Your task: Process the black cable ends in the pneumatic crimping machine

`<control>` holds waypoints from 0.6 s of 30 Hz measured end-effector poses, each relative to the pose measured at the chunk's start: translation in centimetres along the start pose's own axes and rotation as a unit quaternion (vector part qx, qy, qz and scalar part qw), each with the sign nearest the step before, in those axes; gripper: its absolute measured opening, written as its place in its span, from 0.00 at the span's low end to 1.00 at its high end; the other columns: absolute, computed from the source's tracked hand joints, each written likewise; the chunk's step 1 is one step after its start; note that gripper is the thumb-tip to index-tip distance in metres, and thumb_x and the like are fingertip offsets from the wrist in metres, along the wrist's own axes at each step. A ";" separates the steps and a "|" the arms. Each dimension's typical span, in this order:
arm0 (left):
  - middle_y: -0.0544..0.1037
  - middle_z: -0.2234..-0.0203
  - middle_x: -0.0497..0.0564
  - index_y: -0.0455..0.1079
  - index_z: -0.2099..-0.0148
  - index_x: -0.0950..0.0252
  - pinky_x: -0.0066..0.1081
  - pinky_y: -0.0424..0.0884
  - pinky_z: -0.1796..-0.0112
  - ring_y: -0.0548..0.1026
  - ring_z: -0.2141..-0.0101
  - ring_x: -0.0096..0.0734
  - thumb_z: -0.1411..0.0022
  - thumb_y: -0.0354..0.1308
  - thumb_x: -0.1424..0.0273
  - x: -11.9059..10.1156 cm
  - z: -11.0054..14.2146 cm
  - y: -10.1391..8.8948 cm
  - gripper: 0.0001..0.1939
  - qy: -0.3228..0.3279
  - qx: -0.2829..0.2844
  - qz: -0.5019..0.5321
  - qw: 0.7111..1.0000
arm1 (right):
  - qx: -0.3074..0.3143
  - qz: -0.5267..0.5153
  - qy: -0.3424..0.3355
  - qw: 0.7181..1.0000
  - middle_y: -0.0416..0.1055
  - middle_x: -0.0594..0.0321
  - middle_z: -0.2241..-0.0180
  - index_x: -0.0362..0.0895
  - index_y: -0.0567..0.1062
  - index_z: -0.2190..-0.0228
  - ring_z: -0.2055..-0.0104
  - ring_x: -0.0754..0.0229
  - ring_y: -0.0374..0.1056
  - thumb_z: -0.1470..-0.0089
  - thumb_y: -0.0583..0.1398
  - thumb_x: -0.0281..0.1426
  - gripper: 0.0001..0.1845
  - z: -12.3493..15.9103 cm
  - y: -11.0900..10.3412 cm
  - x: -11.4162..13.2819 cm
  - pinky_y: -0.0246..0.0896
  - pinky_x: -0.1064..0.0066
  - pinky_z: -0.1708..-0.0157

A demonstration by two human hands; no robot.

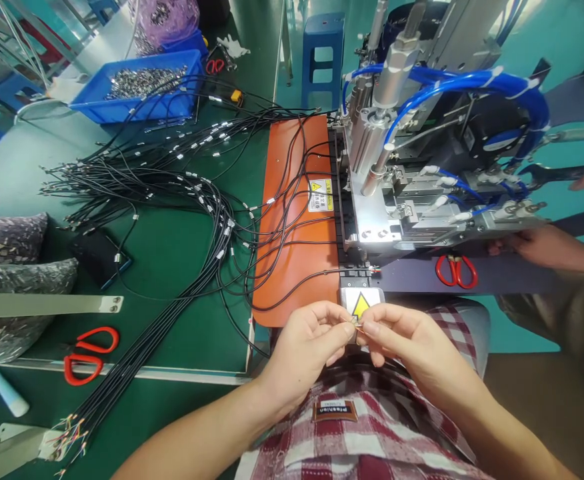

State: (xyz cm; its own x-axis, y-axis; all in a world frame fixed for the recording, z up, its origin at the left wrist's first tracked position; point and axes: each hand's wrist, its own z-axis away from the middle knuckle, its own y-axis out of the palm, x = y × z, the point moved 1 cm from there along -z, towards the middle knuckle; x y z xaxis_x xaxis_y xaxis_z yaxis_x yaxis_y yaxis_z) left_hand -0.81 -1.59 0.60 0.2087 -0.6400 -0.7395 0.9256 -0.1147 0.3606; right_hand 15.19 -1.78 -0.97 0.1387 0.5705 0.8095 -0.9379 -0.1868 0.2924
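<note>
In front of my lap, my left hand and my right hand meet fingertip to fingertip. Both pinch the fine wires of what looks like a cable end; the fingers partly cover them. A black cable hangs over the table edge and passes behind my left hand. Just beyond my fingers is a block with a yellow warning sign. Above it, a cable end with coloured wires lies in the machine's front slot. Other black cables run across the orange plate into the machine.
The metal machine with blue air hoses stands ahead. Red-handled scissors lie beside it, another red-handled pair at left. A blue bin holds metal parts. At right, another person's hand reaches under the machine near a wrench.
</note>
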 end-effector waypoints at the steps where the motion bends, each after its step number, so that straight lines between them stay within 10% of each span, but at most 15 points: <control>1: 0.66 0.80 0.44 0.66 0.66 0.69 0.22 0.47 0.79 0.56 0.81 0.16 0.43 0.60 0.70 0.0 0.0 0.0 0.07 0.001 0.001 0.000 1.000 | -0.005 0.017 -0.008 1.000 0.69 0.66 0.77 0.42 0.75 0.73 0.78 0.66 0.63 0.48 0.64 0.41 0.14 0.1 0.1 0.1 0.58 0.73 0.74; 12: 0.66 0.81 0.42 0.67 0.65 0.69 0.21 0.50 0.79 0.56 0.81 0.16 0.42 0.61 0.68 -0.2 0.1 -0.1 0.09 0.006 0.026 -0.008 1.000 | 0.008 0.139 -0.074 0.988 0.65 0.67 0.78 0.44 0.68 0.73 0.77 0.64 0.62 0.39 0.56 0.39 0.14 1.0 0.6 0.5 0.58 0.72 0.75; 18: 0.64 0.82 0.41 0.68 0.68 0.69 0.21 0.53 0.77 0.56 0.81 0.15 0.44 0.62 0.69 -0.7 0.2 0.3 0.09 0.008 0.023 -0.054 0.998 | -0.012 0.319 -0.290 0.902 0.64 0.65 0.73 0.45 0.67 0.70 0.72 0.63 0.59 0.39 0.53 0.27 0.07 1.2 0.1 0.6 0.56 0.71 0.71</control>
State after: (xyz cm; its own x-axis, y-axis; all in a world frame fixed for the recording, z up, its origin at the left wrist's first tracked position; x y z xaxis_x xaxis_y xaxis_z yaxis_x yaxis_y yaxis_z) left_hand -0.77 -1.30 1.36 0.1149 -0.6094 -0.7845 0.9276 -0.2168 0.3043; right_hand 15.59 -2.46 0.14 -0.2957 -0.1625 0.9414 -0.8908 -0.3091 -0.3331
